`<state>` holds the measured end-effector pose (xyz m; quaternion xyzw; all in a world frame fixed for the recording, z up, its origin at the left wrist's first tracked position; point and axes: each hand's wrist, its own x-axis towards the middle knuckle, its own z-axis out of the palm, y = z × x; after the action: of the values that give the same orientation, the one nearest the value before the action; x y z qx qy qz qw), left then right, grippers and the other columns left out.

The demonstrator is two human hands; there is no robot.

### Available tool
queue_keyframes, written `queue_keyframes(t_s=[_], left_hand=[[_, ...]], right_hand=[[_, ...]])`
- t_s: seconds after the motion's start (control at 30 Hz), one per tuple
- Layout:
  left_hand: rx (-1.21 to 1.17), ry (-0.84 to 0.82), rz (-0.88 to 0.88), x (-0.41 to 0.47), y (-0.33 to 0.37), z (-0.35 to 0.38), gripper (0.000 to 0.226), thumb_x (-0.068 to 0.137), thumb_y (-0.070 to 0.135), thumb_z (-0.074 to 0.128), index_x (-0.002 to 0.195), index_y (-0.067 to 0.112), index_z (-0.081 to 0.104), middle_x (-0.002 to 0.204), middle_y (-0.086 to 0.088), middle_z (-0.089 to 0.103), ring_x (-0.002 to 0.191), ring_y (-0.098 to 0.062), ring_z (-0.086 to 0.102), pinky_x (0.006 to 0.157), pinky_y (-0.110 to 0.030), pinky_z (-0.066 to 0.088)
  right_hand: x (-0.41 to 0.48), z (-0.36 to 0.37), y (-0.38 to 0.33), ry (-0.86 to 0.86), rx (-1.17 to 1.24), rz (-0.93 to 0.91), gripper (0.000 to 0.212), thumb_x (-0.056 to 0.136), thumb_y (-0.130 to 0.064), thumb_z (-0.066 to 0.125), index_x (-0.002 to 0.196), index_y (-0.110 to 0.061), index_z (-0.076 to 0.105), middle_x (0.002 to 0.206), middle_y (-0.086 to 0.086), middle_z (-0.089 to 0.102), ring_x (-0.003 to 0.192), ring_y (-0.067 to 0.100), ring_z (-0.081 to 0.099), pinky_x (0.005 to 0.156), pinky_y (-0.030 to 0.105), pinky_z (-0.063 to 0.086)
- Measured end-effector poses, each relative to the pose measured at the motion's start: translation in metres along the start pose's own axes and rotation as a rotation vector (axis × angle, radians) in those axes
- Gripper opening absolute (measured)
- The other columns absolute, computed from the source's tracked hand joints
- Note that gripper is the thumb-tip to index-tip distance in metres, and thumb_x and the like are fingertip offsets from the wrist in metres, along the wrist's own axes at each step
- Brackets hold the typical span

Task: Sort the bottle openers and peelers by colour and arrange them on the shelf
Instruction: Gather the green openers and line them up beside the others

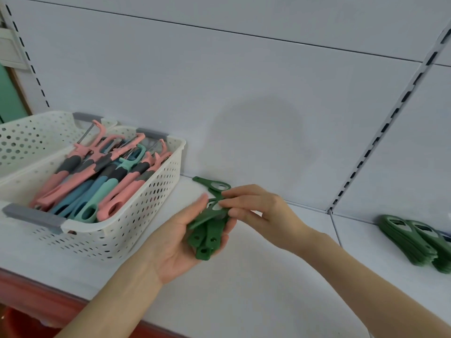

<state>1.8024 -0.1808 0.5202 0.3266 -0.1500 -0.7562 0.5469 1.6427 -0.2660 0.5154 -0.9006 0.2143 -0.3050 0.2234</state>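
My left hand [178,242] lies palm up above the white shelf [244,301] and holds a small stack of dark green bottle openers [207,237]. My right hand [258,211] pinches the top opener of that stack at its metal end. One more green opener [211,186] lies on the shelf just behind my hands, by the back wall. A white perforated basket [136,215] on the left holds several pink, blue and mint peelers [97,181]. At the far right of the shelf sit rows of green bottle openers [419,242].
A second white basket [29,140] stands behind the first at the far left. Grey back panels with slotted uprights [380,132] rise behind the shelf. The shelf's red front edge [36,296] runs along the lower left.
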Motion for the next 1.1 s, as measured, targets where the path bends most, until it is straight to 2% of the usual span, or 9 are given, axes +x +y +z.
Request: queue_keyframes(t_s=[0.13, 0.23, 0.3, 0.4, 0.53, 0.67, 0.77, 0.93, 1.1], left_hand=[[0.049, 0.071, 0.069, -0.002, 0.002, -0.005, 0.038, 0.068, 0.003, 0.059, 0.106, 0.005, 0.062, 0.098, -0.018, 0.069, 0.070, -0.021, 0.069, 0.054, -0.028, 0.056], [0.079, 0.103, 0.111, -0.004, 0.004, -0.010, 0.047, 0.066, -0.001, 0.057, 0.112, 0.007, 0.060, 0.102, -0.017, 0.069, 0.074, -0.022, 0.069, 0.055, -0.029, 0.055], [0.107, 0.117, 0.116, -0.005, 0.004, -0.012, 0.051, 0.070, -0.005, 0.053, 0.121, 0.005, 0.055, 0.106, -0.018, 0.068, 0.076, -0.022, 0.069, 0.057, -0.030, 0.055], [0.070, 0.133, 0.105, -0.006, 0.002, -0.013, 0.047, 0.079, -0.010, 0.047, 0.123, 0.006, 0.050, 0.113, -0.020, 0.065, 0.083, -0.024, 0.069, 0.059, -0.033, 0.054], [0.041, 0.137, 0.109, -0.006, 0.001, -0.013, 0.048, 0.075, -0.007, 0.051, 0.119, 0.013, 0.048, 0.115, -0.023, 0.063, 0.087, -0.026, 0.069, 0.063, -0.035, 0.054], [0.057, 0.134, 0.102, -0.006, 0.003, -0.010, 0.020, 0.076, 0.023, 0.060, 0.093, 0.014, 0.057, 0.103, -0.016, 0.068, 0.085, -0.026, 0.067, 0.071, -0.038, 0.048], [0.073, 0.159, 0.105, -0.002, 0.003, -0.013, 0.034, 0.075, 0.042, 0.057, 0.095, 0.016, 0.056, 0.101, -0.011, 0.066, 0.085, -0.027, 0.067, 0.074, -0.039, 0.047], [0.123, 0.129, 0.047, -0.001, 0.001, -0.013, 0.056, 0.070, 0.053, 0.056, 0.110, 0.014, 0.054, 0.101, -0.010, 0.069, 0.084, -0.025, 0.068, 0.071, -0.039, 0.048], [0.235, 0.121, 0.069, -0.006, -0.001, -0.011, 0.049, 0.067, 0.019, 0.066, 0.114, 0.006, 0.058, 0.094, -0.013, 0.070, 0.074, -0.022, 0.069, 0.056, -0.030, 0.054]], right_hand=[[0.010, 0.002, 0.004, 0.026, 0.107, 0.290, 0.028, 0.096, -0.022, 0.048, 0.119, -0.016, 0.062, 0.105, -0.020, 0.057, 0.109, 0.004, 0.051, 0.097, 0.023, 0.041], [0.019, 0.009, 0.019, -0.043, -0.193, 0.582, 0.036, 0.095, -0.036, 0.047, 0.125, -0.017, 0.054, 0.119, 0.001, 0.056, 0.117, 0.018, 0.046, 0.094, 0.028, 0.038], [0.022, 0.018, 0.026, -0.170, -0.384, 0.683, 0.033, 0.089, -0.045, 0.051, 0.109, -0.020, 0.054, 0.110, 0.003, 0.053, 0.113, 0.023, 0.044, 0.086, 0.031, 0.038], [0.021, 0.023, 0.030, -0.156, -0.425, 0.639, 0.022, 0.085, -0.040, 0.053, 0.081, -0.020, 0.045, 0.086, -0.001, 0.047, 0.090, 0.021, 0.041, 0.070, 0.030, 0.033], [0.014, 0.013, 0.033, -0.069, -0.296, 0.602, 0.014, 0.086, -0.022, 0.058, 0.097, -0.013, 0.061, 0.093, 0.005, 0.055, 0.092, 0.023, 0.049, 0.074, 0.030, 0.039], [0.010, -0.009, 0.033, 0.248, 0.098, 0.715, 0.022, 0.079, -0.002, 0.066, 0.097, -0.013, 0.063, 0.094, 0.003, 0.058, 0.080, 0.020, 0.059, 0.074, 0.027, 0.045], [0.012, -0.032, 0.026, 0.411, 0.437, 0.705, 0.018, 0.084, 0.003, 0.060, 0.087, -0.015, 0.062, 0.085, 0.005, 0.062, 0.069, 0.018, 0.065, 0.072, 0.028, 0.054], [0.023, -0.041, -0.006, 0.087, 0.809, 0.636, 0.016, 0.085, 0.006, 0.056, 0.091, -0.008, 0.062, 0.074, 0.003, 0.069, 0.058, 0.011, 0.065, 0.057, 0.019, 0.053], [0.045, -0.002, -0.021, -0.139, 0.478, 0.498, 0.018, 0.084, -0.002, 0.063, 0.084, -0.020, 0.064, 0.078, -0.002, 0.067, 0.067, 0.011, 0.065, 0.066, 0.018, 0.053]])
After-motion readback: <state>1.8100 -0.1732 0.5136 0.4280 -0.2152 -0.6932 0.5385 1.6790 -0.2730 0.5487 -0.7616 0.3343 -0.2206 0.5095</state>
